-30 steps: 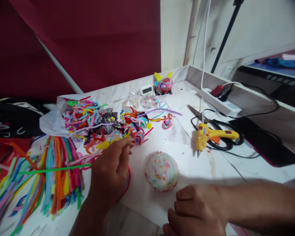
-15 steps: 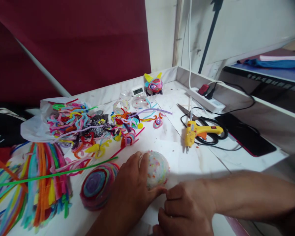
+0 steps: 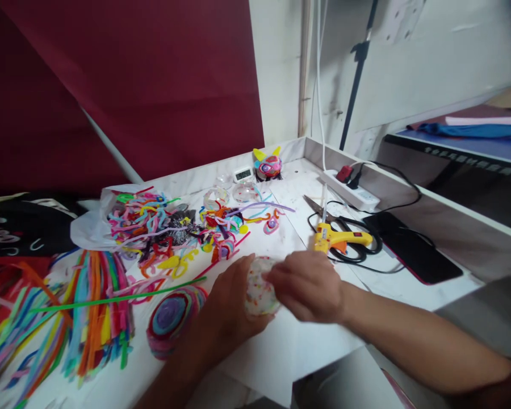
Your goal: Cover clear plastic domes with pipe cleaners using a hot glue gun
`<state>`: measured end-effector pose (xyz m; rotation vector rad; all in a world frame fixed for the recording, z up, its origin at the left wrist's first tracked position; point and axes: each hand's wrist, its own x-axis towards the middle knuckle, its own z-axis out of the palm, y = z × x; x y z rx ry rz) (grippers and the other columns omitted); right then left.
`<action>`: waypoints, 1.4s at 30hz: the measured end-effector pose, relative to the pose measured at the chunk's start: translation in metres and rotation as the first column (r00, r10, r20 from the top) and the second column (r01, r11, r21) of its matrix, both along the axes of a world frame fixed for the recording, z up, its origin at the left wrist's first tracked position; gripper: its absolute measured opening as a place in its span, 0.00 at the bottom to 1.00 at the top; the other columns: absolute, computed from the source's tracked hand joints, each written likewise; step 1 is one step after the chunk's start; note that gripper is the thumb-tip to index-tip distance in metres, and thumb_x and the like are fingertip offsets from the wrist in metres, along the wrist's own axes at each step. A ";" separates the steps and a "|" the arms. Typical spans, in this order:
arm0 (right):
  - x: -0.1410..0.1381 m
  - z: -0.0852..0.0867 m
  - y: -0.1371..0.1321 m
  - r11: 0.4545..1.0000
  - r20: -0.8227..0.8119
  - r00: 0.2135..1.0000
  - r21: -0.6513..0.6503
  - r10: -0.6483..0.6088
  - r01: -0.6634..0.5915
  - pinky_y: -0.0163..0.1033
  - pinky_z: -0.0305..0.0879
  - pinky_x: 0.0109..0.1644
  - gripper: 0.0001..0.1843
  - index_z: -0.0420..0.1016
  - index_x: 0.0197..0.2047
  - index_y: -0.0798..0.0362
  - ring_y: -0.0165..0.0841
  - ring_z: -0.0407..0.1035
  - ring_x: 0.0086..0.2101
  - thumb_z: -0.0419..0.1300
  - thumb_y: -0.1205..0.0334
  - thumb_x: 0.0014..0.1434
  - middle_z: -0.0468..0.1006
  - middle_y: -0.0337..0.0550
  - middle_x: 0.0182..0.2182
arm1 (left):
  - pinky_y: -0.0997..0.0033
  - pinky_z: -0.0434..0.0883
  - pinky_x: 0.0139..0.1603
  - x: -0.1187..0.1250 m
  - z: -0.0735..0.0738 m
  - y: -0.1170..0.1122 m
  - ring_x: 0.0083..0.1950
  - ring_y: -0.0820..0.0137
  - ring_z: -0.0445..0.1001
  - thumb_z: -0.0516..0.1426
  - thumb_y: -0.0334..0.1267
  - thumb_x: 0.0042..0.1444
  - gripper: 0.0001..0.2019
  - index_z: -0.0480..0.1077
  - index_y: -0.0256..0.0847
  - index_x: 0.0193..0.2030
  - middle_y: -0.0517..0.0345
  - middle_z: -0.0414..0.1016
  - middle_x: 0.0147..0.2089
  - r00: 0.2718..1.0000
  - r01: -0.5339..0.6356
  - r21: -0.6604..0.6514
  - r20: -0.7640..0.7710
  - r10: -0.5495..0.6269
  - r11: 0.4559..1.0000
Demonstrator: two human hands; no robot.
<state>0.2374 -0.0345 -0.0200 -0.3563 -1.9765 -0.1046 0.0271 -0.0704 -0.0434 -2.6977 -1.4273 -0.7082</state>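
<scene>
- Two bare hands meet on one speckled dome (image 3: 258, 291), near the middle of the desk (image 3: 310, 346).
- Left hand (image 3: 230, 309) cups the speckled dome from its left and near side, fingers wrapped round it, clamped on.
- Right hand (image 3: 309, 284) presses on its right side, fingers curled shut against the rim.
- Dome sits between both palms; can't tell if it rests on the desk.
- Spiral disc (image 3: 170, 319) of coiled pipe cleaner lies flat just left of the left hand.
- Green pipe cleaner (image 3: 114, 296) lies straight across, far side of the disc.
- Straight pipe cleaners (image 3: 89, 309) fan out at far left; tangled scraps (image 3: 157, 227) are piled beyond them.
- Yellow glue gun (image 3: 340, 238) lies right of the hands, near a black cable; scissors (image 3: 317, 205) lie just beyond it.
- Phone (image 3: 413, 250) lies flat at right, power strip (image 3: 353, 191) by the far wall.
</scene>
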 end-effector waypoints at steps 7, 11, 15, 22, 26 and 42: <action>0.013 0.008 0.019 0.871 0.225 0.967 -0.443 -0.120 0.211 0.39 0.67 0.39 0.09 0.76 0.43 0.57 0.35 0.72 0.36 0.54 0.69 0.64 0.78 0.47 0.34 | 0.47 0.70 0.62 -0.001 -0.007 0.005 0.65 0.49 0.65 0.62 0.38 0.52 0.42 0.46 0.38 0.70 0.37 0.62 0.64 0.999 0.013 0.047 0.049 -0.016 0.999; 0.010 0.005 0.018 0.870 0.373 0.923 -0.418 -0.097 0.261 0.39 0.67 0.39 0.11 0.76 0.45 0.57 0.37 0.72 0.37 0.52 0.66 0.67 0.77 0.50 0.36 | 0.49 0.68 0.65 -0.002 -0.004 0.007 0.67 0.50 0.63 0.62 0.36 0.52 0.41 0.47 0.35 0.69 0.36 0.61 0.64 0.999 0.034 0.118 0.027 -0.037 0.992; 0.007 0.000 0.017 0.881 0.405 0.908 -0.387 -0.104 0.273 0.38 0.66 0.38 0.13 0.75 0.44 0.58 0.37 0.72 0.37 0.50 0.65 0.69 0.77 0.51 0.36 | 0.50 0.67 0.66 -0.001 0.005 0.005 0.68 0.52 0.61 0.60 0.33 0.54 0.36 0.51 0.33 0.67 0.35 0.62 0.64 0.997 0.063 0.132 -0.043 -0.057 0.989; 0.005 -0.007 0.018 0.900 0.475 0.862 -0.278 -0.176 0.336 0.37 0.61 0.35 0.12 0.76 0.42 0.57 0.36 0.69 0.34 0.51 0.66 0.68 0.76 0.48 0.33 | 0.49 0.69 0.64 -0.001 0.011 0.004 0.68 0.50 0.61 0.58 0.27 0.51 0.34 0.54 0.29 0.66 0.33 0.63 0.64 0.986 0.089 0.169 -0.156 -0.063 0.982; 0.004 -0.008 0.018 0.901 0.505 0.827 -0.195 -0.247 0.388 0.39 0.56 0.32 0.12 0.76 0.39 0.56 0.35 0.67 0.31 0.51 0.67 0.69 0.75 0.45 0.30 | 0.50 0.70 0.64 -0.002 0.011 0.004 0.68 0.50 0.61 0.59 0.28 0.51 0.34 0.54 0.30 0.65 0.34 0.63 0.64 0.982 0.095 0.180 -0.179 -0.063 0.979; 0.000 -0.011 0.017 0.914 0.448 0.816 0.001 -0.364 0.407 0.40 0.54 0.31 0.14 0.71 0.33 0.57 0.35 0.61 0.28 0.48 0.70 0.69 0.70 0.45 0.27 | 0.51 0.71 0.63 -0.001 0.009 0.004 0.67 0.50 0.64 0.58 0.29 0.52 0.32 0.56 0.30 0.64 0.34 0.65 0.63 0.984 0.109 0.218 -0.161 -0.075 0.970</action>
